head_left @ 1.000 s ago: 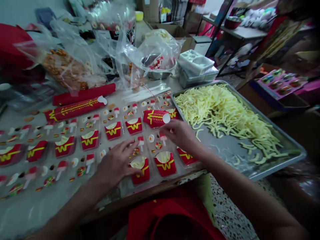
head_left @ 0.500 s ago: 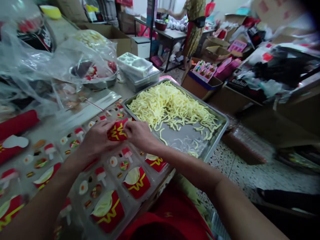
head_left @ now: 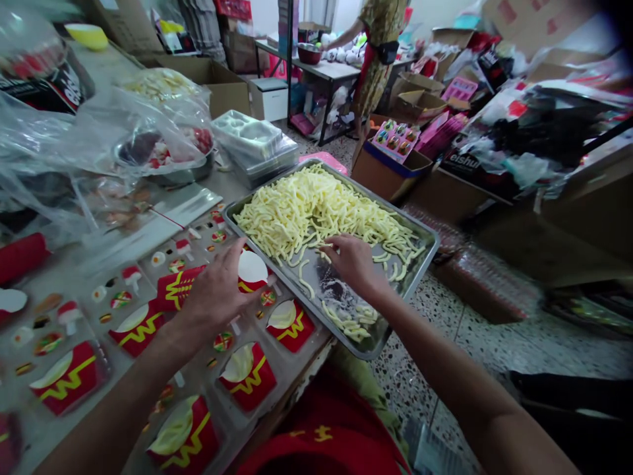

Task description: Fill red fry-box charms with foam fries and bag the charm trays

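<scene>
My left hand is spread over the table, thumb and fingers apart around a red fry carton with a white rounded back. Next to its wrist lies another red carton with a yellow zigzag. My right hand is over a metal tray, thumb and fingertips pinched together at loose yellow fry-like strips. Its fingertips seem to grip a strip, partly hidden. Clear plastic trays hold red cartons and small food-shaped pieces.
Stacked clear trays stand behind the metal tray, beside a plastic-covered bowl. A cardboard box is on the floor beyond. A person stands at a far table. The table edge runs close to my body.
My hands have parted. The right hand has moved from the red carton to the strips in the metal tray. My left hand has opened over the carton. The view has shifted slightly.
</scene>
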The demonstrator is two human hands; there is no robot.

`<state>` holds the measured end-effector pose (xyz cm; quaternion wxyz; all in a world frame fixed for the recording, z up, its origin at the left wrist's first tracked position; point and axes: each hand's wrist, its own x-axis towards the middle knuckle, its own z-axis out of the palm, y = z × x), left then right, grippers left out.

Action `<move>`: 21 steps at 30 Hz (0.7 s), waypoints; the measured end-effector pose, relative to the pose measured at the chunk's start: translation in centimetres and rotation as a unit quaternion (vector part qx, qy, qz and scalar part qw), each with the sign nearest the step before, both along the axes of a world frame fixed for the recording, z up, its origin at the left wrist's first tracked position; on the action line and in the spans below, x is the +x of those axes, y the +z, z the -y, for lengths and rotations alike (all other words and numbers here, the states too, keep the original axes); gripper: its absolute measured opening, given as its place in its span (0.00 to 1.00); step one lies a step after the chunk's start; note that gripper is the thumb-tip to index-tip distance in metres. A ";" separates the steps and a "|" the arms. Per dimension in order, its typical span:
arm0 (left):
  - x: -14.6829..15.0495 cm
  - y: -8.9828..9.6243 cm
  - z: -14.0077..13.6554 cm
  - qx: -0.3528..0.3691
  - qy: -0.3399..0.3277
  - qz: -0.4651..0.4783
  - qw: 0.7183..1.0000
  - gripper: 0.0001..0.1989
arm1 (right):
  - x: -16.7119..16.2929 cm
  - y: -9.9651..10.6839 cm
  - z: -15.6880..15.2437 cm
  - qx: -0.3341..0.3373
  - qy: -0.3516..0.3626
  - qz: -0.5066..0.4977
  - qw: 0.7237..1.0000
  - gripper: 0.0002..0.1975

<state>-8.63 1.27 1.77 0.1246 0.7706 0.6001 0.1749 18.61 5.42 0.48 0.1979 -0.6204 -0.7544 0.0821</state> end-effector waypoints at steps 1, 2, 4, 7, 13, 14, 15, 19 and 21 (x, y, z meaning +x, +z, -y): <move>0.4 0.1 -0.1 -0.002 -0.020 0.000 1.000 0.45 | 0.9 -0.5 -0.6 -0.005 0.011 0.022 1.000 0.11; 0.8 0.3 -0.1 -0.003 -0.041 0.000 0.999 0.45 | 1.6 -1.0 -1.1 -0.016 0.038 0.047 0.998 0.10; 1.5 0.6 -0.1 0.008 -0.062 0.008 0.998 0.45 | 2.6 -1.6 -1.3 -0.044 0.113 0.081 0.989 0.10; 1.9 1.0 0.0 0.040 -0.038 0.032 0.998 0.45 | 5.1 -1.9 -0.4 -0.071 0.164 0.019 0.984 0.06; 3.3 1.5 -1.1 0.037 -0.021 0.075 0.996 0.48 | 11.7 -0.8 1.4 -0.042 -0.034 -0.221 0.974 0.12; 3.7 1.7 -1.4 0.036 -0.019 0.078 0.996 0.48 | 12.2 -0.6 1.5 -0.031 -0.023 -0.200 0.979 0.10; 4.1 1.9 -1.6 0.037 -0.018 0.080 0.996 0.47 | 12.4 -0.5 1.5 -0.020 0.000 -0.168 0.986 0.10; 4.6 2.0 -1.7 0.036 -0.021 0.080 0.996 0.43 | 11.3 -0.2 1.2 -0.008 0.142 -0.021 0.990 0.18; 4.3 1.8 -1.2 0.023 -0.029 0.073 0.997 0.43 | 10.0 0.0 0.6 -0.036 0.214 0.060 0.974 0.22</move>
